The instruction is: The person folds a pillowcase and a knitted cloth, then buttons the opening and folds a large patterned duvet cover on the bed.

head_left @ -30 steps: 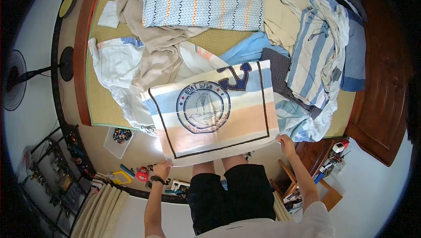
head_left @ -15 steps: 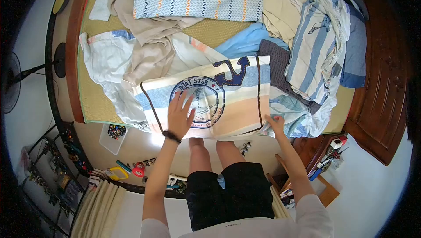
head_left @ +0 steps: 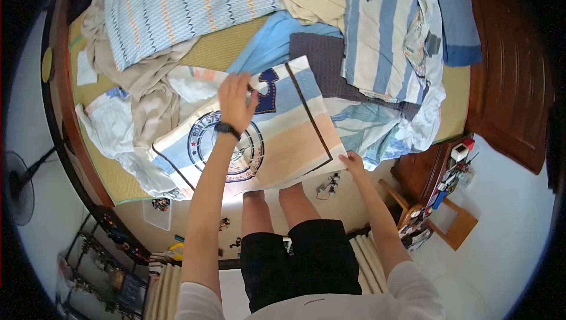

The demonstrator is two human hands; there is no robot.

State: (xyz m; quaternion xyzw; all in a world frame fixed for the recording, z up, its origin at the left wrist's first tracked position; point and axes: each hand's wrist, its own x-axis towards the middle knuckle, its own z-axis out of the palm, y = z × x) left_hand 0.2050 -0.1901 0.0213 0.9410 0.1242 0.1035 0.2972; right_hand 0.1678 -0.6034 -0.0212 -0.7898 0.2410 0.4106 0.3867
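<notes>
A printed cloth [head_left: 283,155] with a round boat emblem, an anchor and dark border lines lies over the bed's near edge. My left hand [head_left: 237,103] is over its upper part beside the anchor, fingers bent; whether they hold any fabric is hidden. A dark band circles that wrist. At the cloth's lower right corner, my right hand [head_left: 352,164] pinches the edge between thumb and fingers. A white garment [head_left: 112,125] and a beige cloth [head_left: 154,108] lie left of the printed cloth, and a dark grey knit [head_left: 318,60] lies beyond it.
The mat-covered bed [head_left: 221,45] also bears a zigzag-patterned folded cloth [head_left: 188,7], a blue cloth [head_left: 265,40] and a striped garment [head_left: 383,37]. A wooden headboard [head_left: 507,66] stands right, with a wooden chair [head_left: 457,226] below. A fan [head_left: 20,184] is at left.
My left hand has gone from the cloth's lower left corner up to the anchor. My right hand still holds the lower right corner. The view has shifted, and the cloth lies more tilted.
</notes>
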